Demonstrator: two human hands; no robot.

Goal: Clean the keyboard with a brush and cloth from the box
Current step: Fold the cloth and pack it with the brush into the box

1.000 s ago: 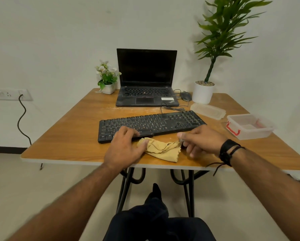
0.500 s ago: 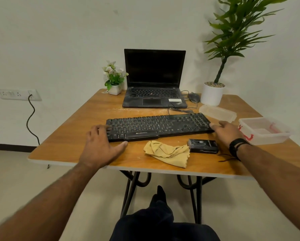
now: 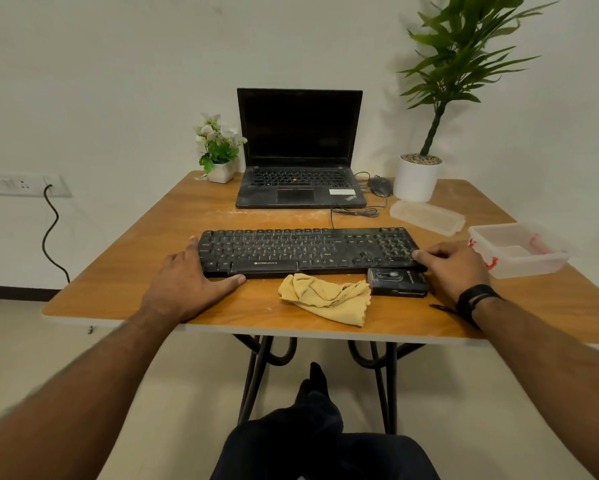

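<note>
On the wooden table (image 3: 118,258) a black keyboard (image 3: 308,249) lies across the middle, and both hands are at its two ends. The left hand (image 3: 187,282) rests at the left end, with its fingers along the short side and the thumb stretched straight along the front edge; the fingers are relaxed and hold nothing. The right hand (image 3: 454,265) lies at the right end, fingers flat and touching the near right corner of the keyboard, also holding nothing. A black band is around the right wrist.

Just in front of the keyboard lies a crumpled yellow cloth (image 3: 326,297), and beside it, to the right, a small black case (image 3: 397,281) that touches the keyboard's front edge. I cannot tell whether it is the brush. To the right of the right hand stands an open clear plastic box (image 3: 520,268) with red clips, and its lid (image 3: 426,216) lies behind it. At the far side there are a laptop (image 3: 300,150) with dark screen, a mouse (image 3: 380,186), a small flower pot (image 3: 220,150) and a tall plant (image 3: 417,176) in a white pot.
</note>
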